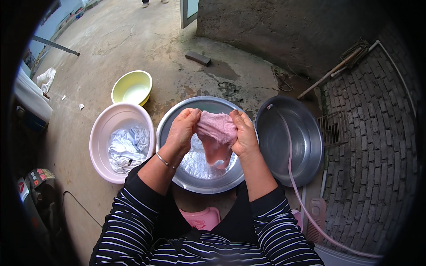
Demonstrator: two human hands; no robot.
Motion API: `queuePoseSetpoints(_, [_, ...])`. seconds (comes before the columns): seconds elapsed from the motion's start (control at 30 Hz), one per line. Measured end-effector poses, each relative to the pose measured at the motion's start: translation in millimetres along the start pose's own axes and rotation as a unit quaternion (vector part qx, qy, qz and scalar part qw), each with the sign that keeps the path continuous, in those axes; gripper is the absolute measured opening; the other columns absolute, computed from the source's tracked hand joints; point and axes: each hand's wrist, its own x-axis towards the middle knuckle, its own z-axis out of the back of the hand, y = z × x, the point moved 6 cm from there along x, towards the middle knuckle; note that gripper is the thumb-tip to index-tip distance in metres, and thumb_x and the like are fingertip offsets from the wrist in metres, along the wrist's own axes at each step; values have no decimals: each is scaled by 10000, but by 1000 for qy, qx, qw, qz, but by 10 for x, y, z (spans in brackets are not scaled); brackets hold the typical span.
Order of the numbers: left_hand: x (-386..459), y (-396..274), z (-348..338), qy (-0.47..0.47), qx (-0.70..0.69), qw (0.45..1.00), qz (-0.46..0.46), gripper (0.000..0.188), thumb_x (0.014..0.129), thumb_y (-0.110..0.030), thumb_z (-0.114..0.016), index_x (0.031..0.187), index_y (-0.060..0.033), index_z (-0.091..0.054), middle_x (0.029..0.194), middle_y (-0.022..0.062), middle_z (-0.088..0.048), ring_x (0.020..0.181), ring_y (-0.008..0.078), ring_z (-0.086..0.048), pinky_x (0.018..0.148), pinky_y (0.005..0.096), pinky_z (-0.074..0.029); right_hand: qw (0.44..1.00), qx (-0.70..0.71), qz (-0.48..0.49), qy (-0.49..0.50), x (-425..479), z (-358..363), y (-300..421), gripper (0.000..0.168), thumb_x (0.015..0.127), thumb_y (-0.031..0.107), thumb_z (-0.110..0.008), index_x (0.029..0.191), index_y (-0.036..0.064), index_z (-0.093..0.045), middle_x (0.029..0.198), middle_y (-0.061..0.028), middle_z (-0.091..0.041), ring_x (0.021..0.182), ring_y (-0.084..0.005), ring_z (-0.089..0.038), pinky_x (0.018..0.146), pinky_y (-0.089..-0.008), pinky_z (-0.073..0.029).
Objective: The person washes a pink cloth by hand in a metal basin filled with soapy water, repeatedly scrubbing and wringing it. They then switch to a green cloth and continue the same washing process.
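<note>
A small pink knitted garment, possibly a sock (218, 129), is stretched between my two hands above a wide metal basin (206, 183). My left hand (183, 129) grips its left edge, and a thin bracelet circles that wrist. At its right edge my right hand (243, 131) pinches the cloth between thumb and fingers. The lower part of the garment hangs over the basin, whose bottom looks shiny and wet. Left of it, a pale pink plastic basin (96, 143) holds wet white and light blue clothes (128, 146).
Beyond the pink basin is a yellow basin (114, 88). A dark metal basin (273, 146) stands right, with a pink hose (290, 156) running into it. A pink stool (201, 217) is between my legs. Farther off lie a brick-like block (198, 58) and a floor grate (332, 128).
</note>
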Motion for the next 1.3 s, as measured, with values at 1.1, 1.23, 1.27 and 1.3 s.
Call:
queuePoseSetpoints(1.1, [56, 12, 53, -34, -23, 999, -7, 348, 971, -362, -472, 1094, -49, -559, 1001, 40, -624, 808, 90, -546, 728, 258, -448, 997, 3, -3, 73, 15, -88, -53, 111, 959, 169, -521, 946, 59, -506, 904, -52, -601, 832, -137, -600, 795, -300, -511])
queuePoseSetpoints(1.23, [10, 137, -105, 24, -11, 997, 75, 563, 972, -514, -357, 1202, -29, -527, 1155, 100, -597, 1065, 190, -556, 958, 366, -398, 997, 55, -31, 48, -23, -125, -9, 121, 966, 181, -506, 952, 60, -506, 930, -60, -605, 859, -160, -606, 815, -321, -517])
queuePoseSetpoints(1.27, [-29, 142, -206, 65, -26, 992, 101, 553, 971, -506, -370, 1205, -31, -528, 1158, 98, -595, 1063, 192, -558, 955, 361, -401, 997, 53, -25, 52, -10, -109, -5, 125, 966, 184, -508, 952, 60, -506, 929, -59, -603, 855, -156, -605, 813, -318, -517])
queuePoseSetpoints(1.3, [-66, 155, -288, 108, -41, 985, 127, 543, 971, -499, -382, 1207, -33, -530, 1162, 96, -594, 1061, 194, -560, 953, 356, -404, 997, 51, -18, 57, 0, -91, 0, 130, 965, 188, -511, 952, 59, -506, 928, -58, -602, 851, -153, -603, 810, -316, -517])
